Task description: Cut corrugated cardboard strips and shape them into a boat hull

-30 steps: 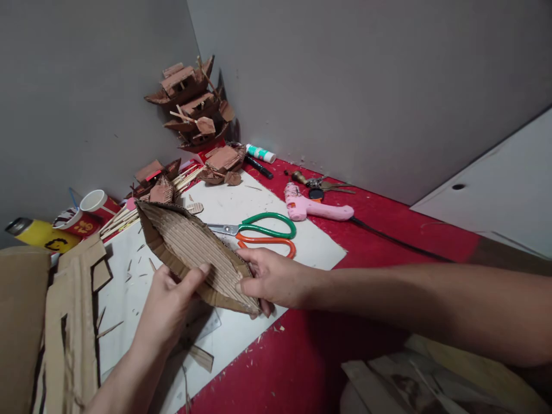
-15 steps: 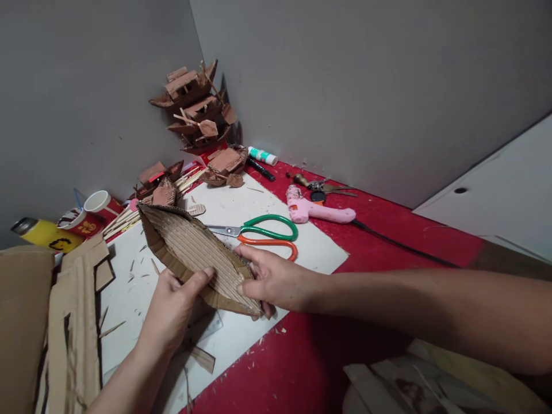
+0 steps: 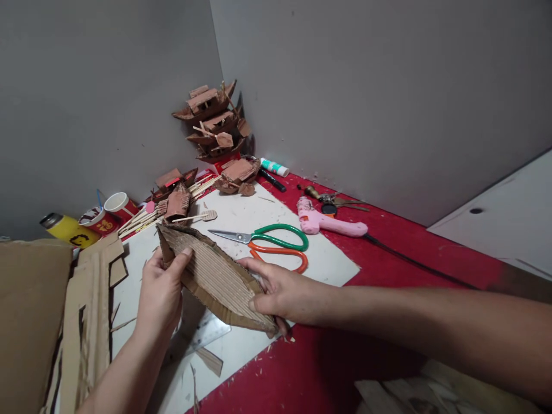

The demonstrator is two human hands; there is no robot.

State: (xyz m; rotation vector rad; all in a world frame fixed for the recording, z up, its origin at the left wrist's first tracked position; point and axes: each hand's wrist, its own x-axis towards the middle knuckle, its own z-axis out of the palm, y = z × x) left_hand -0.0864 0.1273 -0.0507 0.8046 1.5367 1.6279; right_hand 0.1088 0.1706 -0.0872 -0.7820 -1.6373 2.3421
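A boat hull of corrugated cardboard (image 3: 219, 276), pointed at both ends with low folded sides, is held tilted above the white board (image 3: 250, 343). My left hand (image 3: 166, 284) grips its far left end, thumb inside on the ribbed floor and fingers behind the wall. At the near right end my right hand (image 3: 280, 290) pinches the hull, thumb inside and fingers outside and below. Scissors (image 3: 245, 237) with one green and one orange handle lie just beyond the right hand. A clear ruler (image 3: 211, 332) shows partly under the hull.
Stacked brown model boats (image 3: 211, 123) stand in the wall corner. Farther right are a pink glue gun (image 3: 332, 223) with a black cord and a glue stick tube (image 3: 275, 167). Cardboard strips (image 3: 92, 310), red cups (image 3: 123, 207) and a yellow bottle (image 3: 69, 229) occupy the left side.
My left hand has slid along the hull toward its far left end. The right hand keeps its grip. The whole view has shifted, so everything appears lower and farther right.
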